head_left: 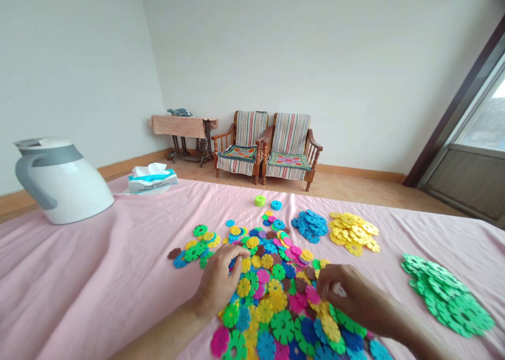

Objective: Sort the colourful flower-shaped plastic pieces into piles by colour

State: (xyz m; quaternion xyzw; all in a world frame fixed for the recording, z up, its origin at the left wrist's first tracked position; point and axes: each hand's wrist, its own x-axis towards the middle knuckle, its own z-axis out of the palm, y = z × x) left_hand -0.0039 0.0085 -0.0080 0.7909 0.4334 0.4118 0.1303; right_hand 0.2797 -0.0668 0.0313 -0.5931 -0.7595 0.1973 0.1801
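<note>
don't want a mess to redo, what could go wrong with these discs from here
The blue pile and yellow pile lie close together, so a nudge might mix them. The green pile, loosely overlapping, sits on the outer side of the right hand; a sweep outward could scatter it. By the left hand, discs in the mixed heap overlap, so some may slide.

A heap of interlocking discs (277, 300) lay on the near middle of the tablecloth (138, 265), three separate piles (352, 230) to its right, two small stacks (260, 201) beyond its far edge. On the left stood a vacuum jug (77, 189), with a tissue box (153, 180) to its right. Beyond the tablecloth, two armchairs (292, 133) stood right of a treadle table (177, 126).
</note>
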